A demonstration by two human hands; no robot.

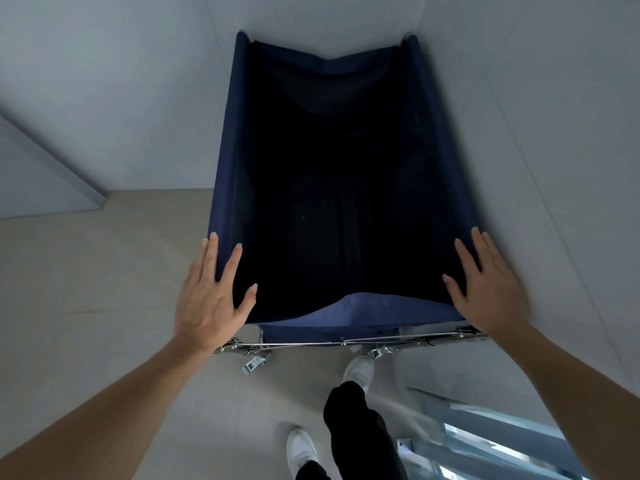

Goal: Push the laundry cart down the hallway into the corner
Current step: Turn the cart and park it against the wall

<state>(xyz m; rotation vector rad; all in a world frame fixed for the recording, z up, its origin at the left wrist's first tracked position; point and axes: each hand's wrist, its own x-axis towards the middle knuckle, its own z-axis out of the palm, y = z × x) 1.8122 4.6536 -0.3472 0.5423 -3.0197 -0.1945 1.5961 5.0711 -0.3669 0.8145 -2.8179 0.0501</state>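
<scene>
The laundry cart [228,174] is a deep navy fabric bin on a steel frame, and its inside is dark and looks empty. Its far end sits against the pale walls where they meet in a corner. My left hand [211,292] lies flat on the near left rim with fingers spread over the fabric. My right hand [485,289] rests the same way on the near right rim. Neither hand is curled around anything. The frame's steel crossbar [346,341] and a caster [254,363] show below the bin.
Pale walls close in ahead [121,98] and on the right [554,133]. A wall edge [52,174] juts in at the left. Beige floor [121,289] lies open to the left. My white shoes [360,370] stand just behind the cart. A glass panel [485,441] is at lower right.
</scene>
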